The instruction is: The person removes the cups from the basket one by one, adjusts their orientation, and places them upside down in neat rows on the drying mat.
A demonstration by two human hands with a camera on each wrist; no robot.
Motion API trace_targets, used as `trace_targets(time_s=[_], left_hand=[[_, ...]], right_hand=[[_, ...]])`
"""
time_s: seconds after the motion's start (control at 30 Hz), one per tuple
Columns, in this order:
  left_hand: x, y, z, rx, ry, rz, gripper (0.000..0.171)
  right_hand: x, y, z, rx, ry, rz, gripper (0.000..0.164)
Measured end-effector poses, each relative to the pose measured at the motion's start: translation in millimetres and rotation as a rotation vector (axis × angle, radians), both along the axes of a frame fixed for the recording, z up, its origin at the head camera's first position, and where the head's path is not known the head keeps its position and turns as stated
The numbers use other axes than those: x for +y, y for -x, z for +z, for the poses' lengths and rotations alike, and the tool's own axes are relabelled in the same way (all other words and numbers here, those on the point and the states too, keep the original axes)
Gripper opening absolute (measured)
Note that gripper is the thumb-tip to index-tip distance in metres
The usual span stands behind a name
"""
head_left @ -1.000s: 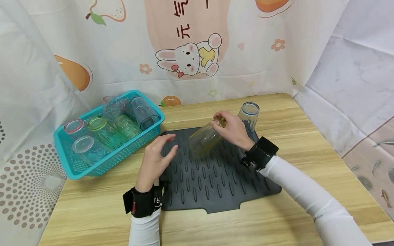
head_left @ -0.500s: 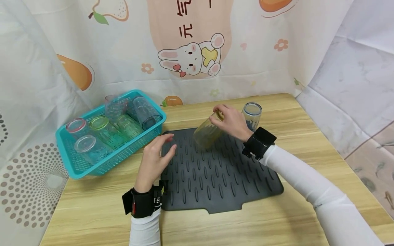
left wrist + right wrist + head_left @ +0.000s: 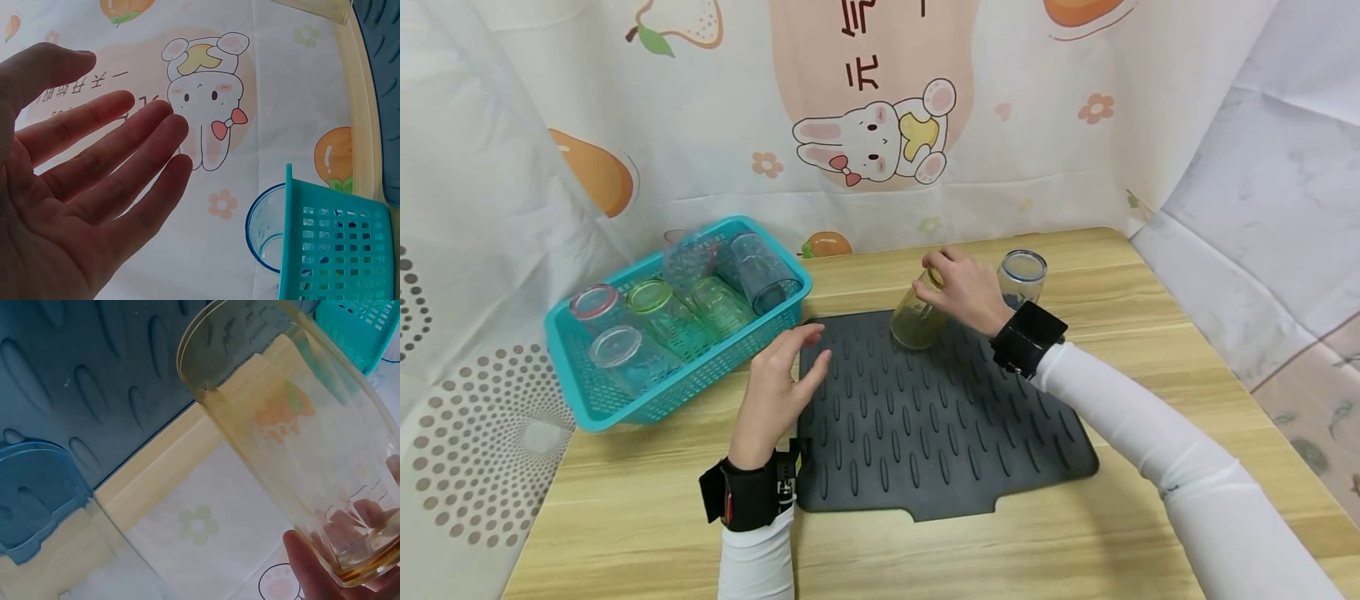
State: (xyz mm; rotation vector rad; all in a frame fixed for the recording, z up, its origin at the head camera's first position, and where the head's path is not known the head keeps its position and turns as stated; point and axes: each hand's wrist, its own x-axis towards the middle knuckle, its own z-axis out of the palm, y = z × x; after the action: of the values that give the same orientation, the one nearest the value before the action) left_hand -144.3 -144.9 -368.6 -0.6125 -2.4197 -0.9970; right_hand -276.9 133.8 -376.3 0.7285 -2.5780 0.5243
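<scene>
My right hand (image 3: 964, 287) grips the amber glass (image 3: 917, 323) by its base end, thumb on one side and fingers curled on the other, so the hand is only as wide as that narrow base. The glass is mouth down and slightly tilted above the far part of the black ridged mat (image 3: 925, 417); I can't tell whether its rim touches the mat. Just beyond my right hand stands a blue-edged glass (image 3: 1024, 279).

My left hand (image 3: 778, 383) is held wide and relaxed, thumb well apart from the lightly bent fingers, its palm free. It hovers by the mat's left edge, near the turquoise basket (image 3: 722, 362), where several tinted glasses lean together on the wooden table (image 3: 647, 517).
</scene>
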Motion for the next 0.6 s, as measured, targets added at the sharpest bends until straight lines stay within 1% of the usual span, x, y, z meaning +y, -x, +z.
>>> trace_targets(time_s=[0.2, 0.37, 0.6], left_hand=[[0.8, 0.5, 0.0, -0.001, 0.004, -0.004, 0.034], [1.0, 0.6, 0.1, -0.006, 0.002, -0.001, 0.034], [0.6, 1.2, -1.7, -0.014, 0.006, 0.003, 0.035]], right_hand=[[-1.2, 3.2, -0.4, 0.006, -0.045, 0.009, 0.031], [-3.2, 5.4, -1.4, 0.021, -0.062, 0.020, 0.031], [-9.3, 7.0, -3.8, 0.056, -0.114, 0.004, 0.031]])
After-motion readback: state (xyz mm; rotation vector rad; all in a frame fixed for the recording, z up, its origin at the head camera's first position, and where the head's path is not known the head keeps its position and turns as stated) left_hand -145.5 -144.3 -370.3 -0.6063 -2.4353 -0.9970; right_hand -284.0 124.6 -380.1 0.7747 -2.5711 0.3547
